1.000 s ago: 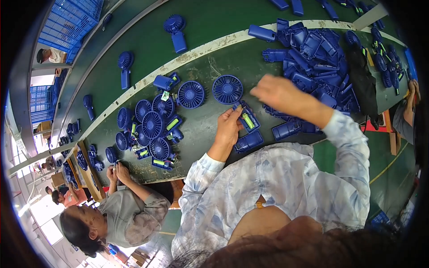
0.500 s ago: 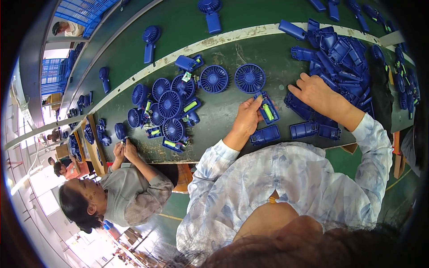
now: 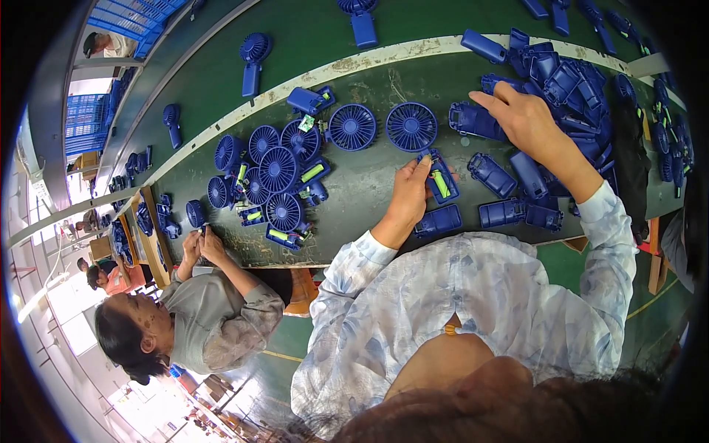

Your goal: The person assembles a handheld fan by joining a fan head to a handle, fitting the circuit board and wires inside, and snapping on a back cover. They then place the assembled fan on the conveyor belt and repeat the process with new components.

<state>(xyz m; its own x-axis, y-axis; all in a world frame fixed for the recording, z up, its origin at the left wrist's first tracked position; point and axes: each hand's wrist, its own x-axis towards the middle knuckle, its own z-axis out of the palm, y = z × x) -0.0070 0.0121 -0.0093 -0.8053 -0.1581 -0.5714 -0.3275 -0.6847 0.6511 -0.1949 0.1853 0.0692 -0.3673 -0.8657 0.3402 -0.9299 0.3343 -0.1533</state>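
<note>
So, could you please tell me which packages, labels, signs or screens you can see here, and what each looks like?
No readable label, sign or screen shows.
Blue slatted plastic crates: stacked at the top left, beyond the green belt.
Brown cardboard box: at the far left by the bench end, plain.
Small green-and-white tag: on a blue fan part near the middle of the dark green worktable; too small to make out.

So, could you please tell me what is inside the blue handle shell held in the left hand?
Inside the blue handle shell in the left hand, a yellow-green battery cell lies lengthwise. The fingers cover the shell's left edge, so anything beneath the cell stays hidden.
</note>
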